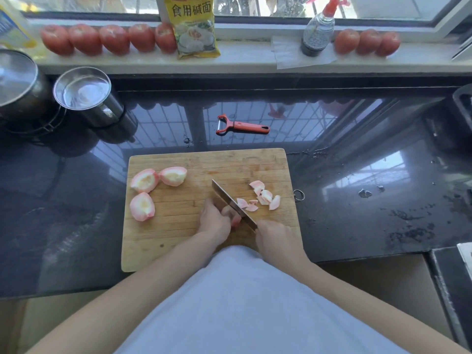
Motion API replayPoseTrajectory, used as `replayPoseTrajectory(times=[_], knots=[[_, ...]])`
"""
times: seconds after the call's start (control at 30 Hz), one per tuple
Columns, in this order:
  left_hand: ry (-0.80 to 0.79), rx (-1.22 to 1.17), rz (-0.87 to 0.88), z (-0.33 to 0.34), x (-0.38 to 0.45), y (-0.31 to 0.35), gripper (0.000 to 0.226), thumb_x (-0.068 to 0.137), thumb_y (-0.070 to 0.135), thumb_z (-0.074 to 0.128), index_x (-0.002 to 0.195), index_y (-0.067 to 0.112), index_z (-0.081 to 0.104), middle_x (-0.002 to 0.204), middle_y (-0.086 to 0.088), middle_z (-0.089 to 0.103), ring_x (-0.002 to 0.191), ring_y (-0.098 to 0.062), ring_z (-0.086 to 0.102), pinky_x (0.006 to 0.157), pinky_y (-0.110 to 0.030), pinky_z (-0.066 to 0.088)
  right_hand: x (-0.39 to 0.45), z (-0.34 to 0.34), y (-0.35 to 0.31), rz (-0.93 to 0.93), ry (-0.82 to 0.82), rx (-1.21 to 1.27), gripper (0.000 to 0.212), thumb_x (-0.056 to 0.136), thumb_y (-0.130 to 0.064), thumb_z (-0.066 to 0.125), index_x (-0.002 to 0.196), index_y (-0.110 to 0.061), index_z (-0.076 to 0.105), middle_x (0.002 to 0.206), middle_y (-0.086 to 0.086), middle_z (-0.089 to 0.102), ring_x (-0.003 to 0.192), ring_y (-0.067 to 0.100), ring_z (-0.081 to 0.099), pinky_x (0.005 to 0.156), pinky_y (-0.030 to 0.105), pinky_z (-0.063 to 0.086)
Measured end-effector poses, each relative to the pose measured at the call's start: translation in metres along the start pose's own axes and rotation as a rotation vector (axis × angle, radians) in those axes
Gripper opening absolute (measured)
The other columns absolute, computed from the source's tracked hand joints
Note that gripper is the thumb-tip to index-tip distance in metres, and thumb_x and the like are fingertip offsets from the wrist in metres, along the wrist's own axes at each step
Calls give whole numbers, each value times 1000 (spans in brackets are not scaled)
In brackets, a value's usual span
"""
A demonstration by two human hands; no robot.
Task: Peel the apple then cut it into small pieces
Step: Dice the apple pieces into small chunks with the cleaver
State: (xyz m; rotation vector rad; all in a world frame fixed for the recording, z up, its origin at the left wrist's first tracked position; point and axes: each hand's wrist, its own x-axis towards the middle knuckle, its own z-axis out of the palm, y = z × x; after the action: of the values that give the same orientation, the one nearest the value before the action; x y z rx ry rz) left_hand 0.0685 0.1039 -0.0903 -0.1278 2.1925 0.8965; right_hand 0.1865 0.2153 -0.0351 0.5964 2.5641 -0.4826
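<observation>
On the wooden cutting board [178, 241] lie three peeled apple quarters [143, 206] at the left and several small cut pieces [265, 196] at the right. My right hand [277, 238] grips the handle of a cleaver [231, 203], whose blade slants across the board's middle. Just left of the blade, my left hand [214, 221] holds an apple piece [235, 221] with curled fingers; the blade and fingers hide most of it.
A red peeler [242, 127] lies on the dark wet counter behind the board. Two steel pots [84, 95] stand at the back left. Tomatoes [112, 39], a yellow packet [194, 26] and a spray bottle [318, 31] line the windowsill.
</observation>
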Motion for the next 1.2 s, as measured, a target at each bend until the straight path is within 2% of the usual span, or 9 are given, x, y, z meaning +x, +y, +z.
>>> replayPoseTrajectory(times=[0.13, 0.33, 0.6, 0.73, 0.8, 0.87, 0.97, 1.07, 1.2], knots=[[-43, -59, -26, -2, -1, -2, 23, 95, 38, 62, 104, 22, 48, 118, -2, 58, 108, -23, 57, 79, -33, 40, -23, -4, 19, 21, 65, 116, 16, 98, -15, 45, 82, -18, 46, 82, 1, 62, 77, 32, 58, 69, 42, 47], [-22, -11, -18, -1, -6, 4, 25, 94, 29, 67, 106, 17, 48, 114, -2, 54, 99, -23, 53, 62, -30, 34, -42, -4, 35, 19, -20, 43, 21, 100, -21, 43, 80, -17, 37, 74, 1, 49, 76, 39, 59, 70, 42, 51], [-18, -16, -19, -1, -8, 5, 24, 94, 30, 67, 102, 19, 47, 111, -2, 56, 97, -22, 53, 61, -30, 33, -45, 2, 41, 26, -21, -18, 14, 99, -21, 43, 87, -16, 48, 80, 4, 61, 75, 36, 62, 69, 43, 54], [-17, 2, -11, -1, -8, 4, 26, 94, 33, 67, 103, 19, 46, 112, -2, 56, 99, -24, 54, 62, -31, 33, -47, 3, 43, 26, -24, -52, 16, 96, -18, 47, 81, -19, 41, 73, 3, 55, 68, 35, 60, 57, 41, 50], [-26, 4, -8, -1, -7, 4, 24, 94, 33, 64, 101, 20, 45, 112, -2, 55, 100, -25, 54, 65, -32, 35, -44, 2, 38, -11, 27, -88, 24, 92, -13, 56, 77, -17, 38, 60, -3, 38, 53, 31, 50, 42, 33, 29], [-25, 4, -6, 0, -6, 3, 23, 95, 35, 62, 101, 19, 46, 113, -2, 55, 102, -26, 55, 73, -36, 40, -38, -1, 28, -22, 13, -83, 19, 94, -13, 51, 80, -14, 38, 61, -4, 31, 50, 26, 34, 45, 31, 18], [-12, 8, -9, 0, -5, 3, 23, 97, 28, 61, 112, 17, 48, 126, -6, 56, 113, -29, 55, 93, -40, 46, -16, -4, 11, -14, -61, -55, 10, 96, -13, 41, 88, -18, 40, 85, 6, 57, 73, 34, 51, 60, 37, 31], [-15, 7, 5, 0, -4, 3, 40, 95, 19, 58, 133, 13, 45, 141, -11, 53, 131, -34, 50, 110, -45, 41, -1, -2, -1, -23, -35, -88, 13, 98, -11, 39, 98, -15, 51, 103, 8, 64, 95, 39, 61, 64, 37, 27], [-21, -16, 12, -1, -4, 1, 37, 94, 26, 63, 126, 14, 47, 135, -9, 56, 124, -32, 54, 101, -42, 45, 0, 5, 2, -20, 38, -17, 12, 97, -12, 42, 90, -16, 51, 95, 7, 64, 88, 39, 62, 62, 39, 35]])
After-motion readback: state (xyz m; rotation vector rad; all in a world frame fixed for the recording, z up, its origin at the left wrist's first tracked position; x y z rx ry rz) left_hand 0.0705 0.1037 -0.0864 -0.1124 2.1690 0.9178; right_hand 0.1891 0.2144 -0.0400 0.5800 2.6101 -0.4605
